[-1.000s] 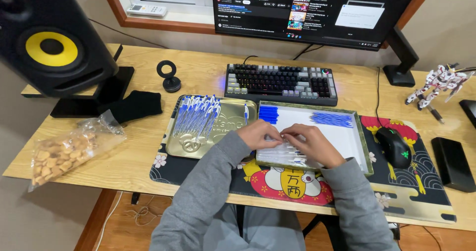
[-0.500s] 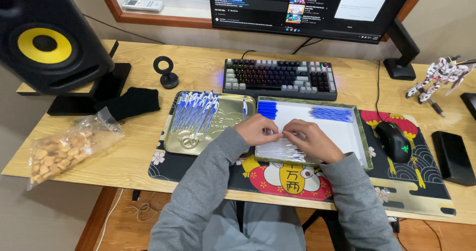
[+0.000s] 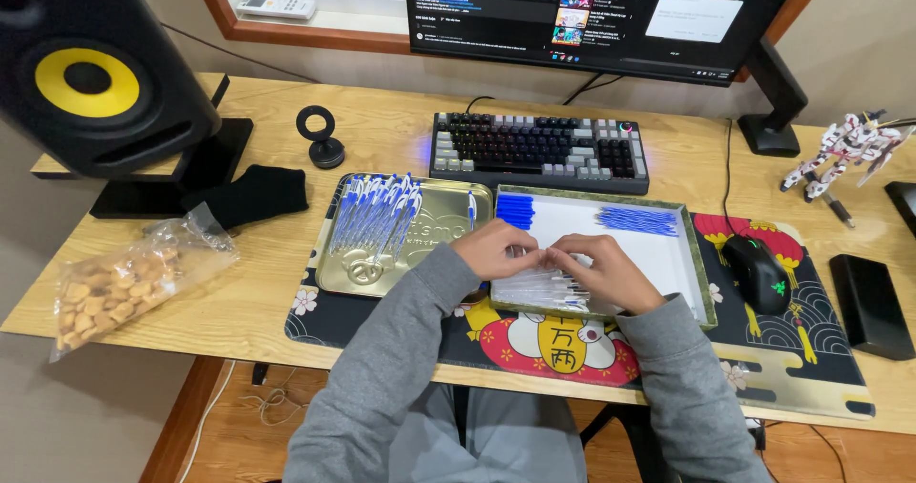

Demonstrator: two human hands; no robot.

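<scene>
A person in a grey sweatshirt sat at a light wooden surface (image 3: 286, 302), both hands meeting over a shallow white tray with a green patterned rim (image 3: 701, 283). The left hand (image 3: 496, 249) and right hand (image 3: 601, 268) touched fingertip to fingertip, each grip pressed together on a thin clear pen part too small to make out, just above a heap of clear plastic pen barrels (image 3: 549, 292) at the tray's near edge. Blue pen caps (image 3: 515, 211) lay in the tray's far left corner and thin blue refills (image 3: 637, 220) toward its far right. Just left of the tray sat a gold metal tin lid (image 3: 429, 254) holding assembled blue-and-white pens (image 3: 377, 216). A dark backlit keyboard (image 3: 539, 151) stood beyond, a black mouse (image 3: 756, 273) to the right, and a clear bag of crackers (image 3: 119, 287) well apart at the left.
</scene>
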